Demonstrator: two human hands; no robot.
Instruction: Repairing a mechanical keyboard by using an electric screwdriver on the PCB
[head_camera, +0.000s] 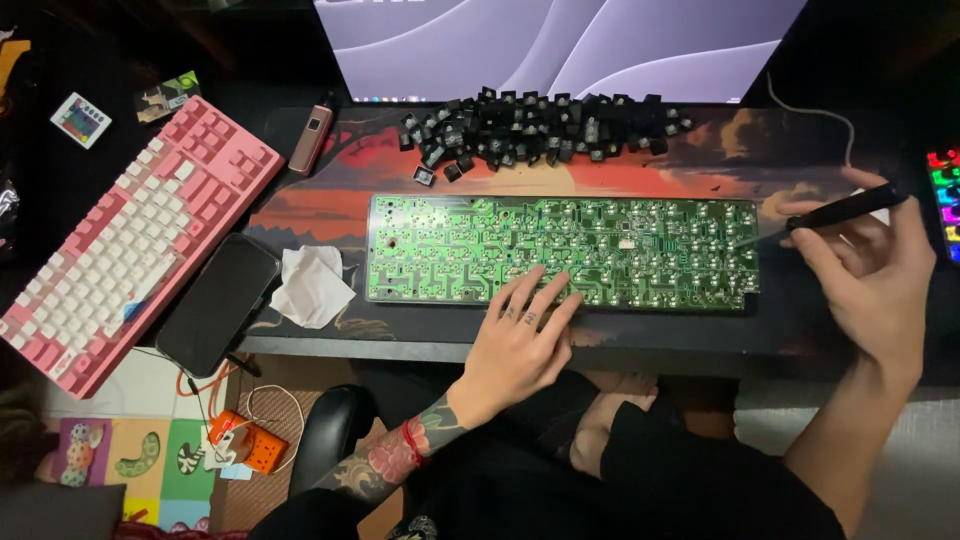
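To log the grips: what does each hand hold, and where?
The right hand holds a slim black pen-shaped tool along its handle. The left hand holds nothing; its fingers rest on the green circuit board.

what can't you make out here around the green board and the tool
Head view only:
- Tool tip: the right hand holds a black tool; its tip is too fine to tell if it touches the green circuit board.
- Board parts under the left hand: hidden by its fingers.
- Pile of black switches: too small to count.
- Monitor: cut off by the top edge.
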